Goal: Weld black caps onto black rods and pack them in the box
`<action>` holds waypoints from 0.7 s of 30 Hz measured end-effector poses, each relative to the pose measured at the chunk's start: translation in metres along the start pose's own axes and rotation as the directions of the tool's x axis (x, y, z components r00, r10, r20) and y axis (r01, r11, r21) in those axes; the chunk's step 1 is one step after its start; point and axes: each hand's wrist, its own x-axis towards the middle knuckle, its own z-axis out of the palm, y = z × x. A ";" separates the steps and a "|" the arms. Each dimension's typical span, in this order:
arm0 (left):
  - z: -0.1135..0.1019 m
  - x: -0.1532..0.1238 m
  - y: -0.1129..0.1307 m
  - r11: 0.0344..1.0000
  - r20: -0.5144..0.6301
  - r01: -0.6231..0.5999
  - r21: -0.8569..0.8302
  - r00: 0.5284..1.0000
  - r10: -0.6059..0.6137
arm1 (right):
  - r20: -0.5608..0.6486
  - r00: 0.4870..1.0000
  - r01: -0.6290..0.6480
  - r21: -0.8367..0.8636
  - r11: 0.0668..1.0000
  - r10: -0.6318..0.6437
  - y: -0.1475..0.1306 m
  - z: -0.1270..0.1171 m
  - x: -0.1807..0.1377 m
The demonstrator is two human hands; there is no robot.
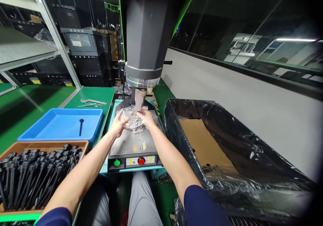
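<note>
Both my hands reach to the press machine's work plate, under its grey head and horn. My left hand and my right hand are closed on the two sides of a clear crinkled plastic bag, holding it just below the horn. What is inside the bag I cannot make out. A green button and a red button sit on the machine's front panel, near my arms.
A blue tray holding one black bolt lies to the left. In front of it stands a brown tray full of black bolts. A wrench rests on the green bench. A black-lined cardboard bin stands at right.
</note>
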 end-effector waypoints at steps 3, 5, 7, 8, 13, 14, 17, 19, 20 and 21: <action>0.001 0.000 -0.005 1.000 0.019 0.007 0.009 1.000 -0.008 | -0.011 0.999 -0.036 0.119 0.992 0.037 0.009 -0.005 -0.006; 0.002 0.000 -0.010 0.999 0.025 0.019 0.031 1.000 -0.019 | -0.035 0.996 -0.076 0.187 0.979 0.084 0.015 -0.014 -0.012; 0.001 -0.001 -0.016 0.998 0.027 0.025 0.058 0.999 -0.026 | -0.057 0.988 -0.124 0.225 0.966 0.140 0.021 -0.024 -0.017; 0.001 -0.002 -0.019 0.997 0.030 0.024 0.072 0.999 -0.026 | -0.064 0.985 -0.141 0.237 0.961 0.160 0.024 -0.029 -0.019; -0.003 -0.010 -0.031 0.992 0.040 0.027 0.126 0.999 -0.032 | -0.121 0.980 -0.123 0.272 0.954 0.160 0.037 -0.044 -0.031; -0.004 -0.012 -0.033 0.991 0.046 0.026 0.134 0.998 -0.033 | -0.133 0.979 -0.112 0.270 0.956 0.152 0.038 -0.045 -0.033; -0.007 -0.016 -0.037 0.988 0.060 0.020 0.151 0.998 -0.029 | -0.152 0.980 -0.092 0.239 0.967 0.131 0.042 -0.049 -0.040; -0.008 -0.018 -0.039 0.987 0.046 0.020 0.159 0.999 -0.028 | -0.136 0.984 -0.088 0.212 0.973 0.119 0.043 -0.050 -0.043; -0.008 -0.019 -0.039 0.986 0.033 0.023 0.163 0.999 -0.028 | -0.122 0.986 -0.089 0.203 0.975 0.115 0.044 -0.050 -0.044; -0.009 -0.019 -0.040 0.986 0.019 0.025 0.167 0.999 -0.028 | -0.107 0.988 -0.093 0.197 0.976 0.115 0.045 -0.051 -0.045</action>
